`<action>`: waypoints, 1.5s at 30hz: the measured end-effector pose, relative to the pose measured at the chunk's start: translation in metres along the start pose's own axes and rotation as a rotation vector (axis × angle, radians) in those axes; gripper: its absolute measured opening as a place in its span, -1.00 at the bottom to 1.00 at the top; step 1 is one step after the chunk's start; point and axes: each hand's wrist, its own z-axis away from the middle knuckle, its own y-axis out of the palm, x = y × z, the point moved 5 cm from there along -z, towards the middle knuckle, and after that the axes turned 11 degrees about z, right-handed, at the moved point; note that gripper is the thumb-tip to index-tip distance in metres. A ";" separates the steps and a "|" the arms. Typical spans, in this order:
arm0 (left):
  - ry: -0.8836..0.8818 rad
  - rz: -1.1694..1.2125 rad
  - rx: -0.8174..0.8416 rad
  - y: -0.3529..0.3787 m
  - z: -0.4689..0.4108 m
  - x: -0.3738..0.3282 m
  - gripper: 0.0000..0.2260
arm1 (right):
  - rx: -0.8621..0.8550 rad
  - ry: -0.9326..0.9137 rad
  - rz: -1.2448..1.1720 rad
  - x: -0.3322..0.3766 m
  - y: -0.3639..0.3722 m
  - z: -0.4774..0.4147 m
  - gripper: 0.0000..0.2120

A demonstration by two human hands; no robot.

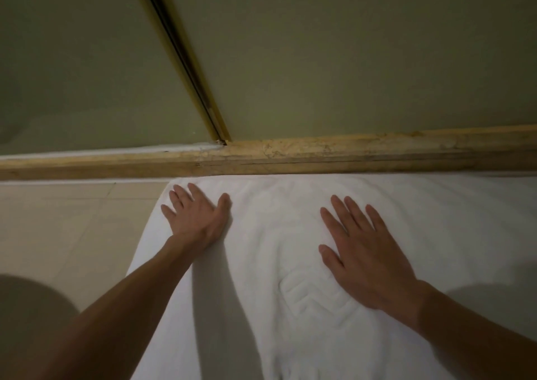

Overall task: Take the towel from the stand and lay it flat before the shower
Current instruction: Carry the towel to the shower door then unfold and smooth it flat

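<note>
Final flattening: our left hand (197,220) and right hand (366,260), fingers straight, press the white terry towel (276,234); next we likely smooth creases.

1 towel (290,234). 2 hands: left hand (197,220), right hand (366,259). 1 sill (290,153). 1 rail (186,60). 2 glass panels: left panel (72,60), right panel (348,45).

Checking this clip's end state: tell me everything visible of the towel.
The towel is white and terry-like, with a raised zigzag motif near its middle. It lies spread on the pale tiled floor, its far edge along the worn stone sill. Both hands rest flat on it: the left hand near its far left corner, the right hand nearer the middle. Its right and near edges run out of view.
</note>
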 end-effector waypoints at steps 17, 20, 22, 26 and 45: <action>0.078 0.020 -0.032 -0.018 -0.009 0.018 -0.18 | -0.011 -0.003 -0.005 -0.001 0.003 0.001 -0.31; 0.047 0.041 -0.005 -0.023 -0.009 0.014 -0.18 | -0.018 -0.001 -0.012 -0.002 0.002 0.001 -0.34; 0.097 0.013 0.017 -0.021 0.001 0.003 -0.16 | -0.010 -0.004 -0.014 -0.002 0.001 0.002 -0.37; 0.362 -0.008 0.025 -0.012 0.047 -0.041 -0.22 | -0.005 -0.015 -0.018 -0.001 -0.002 0.004 -0.41; 0.556 -0.069 0.194 0.054 0.219 -0.093 -0.32 | 0.092 0.169 -0.044 -0.018 -0.004 0.123 -0.38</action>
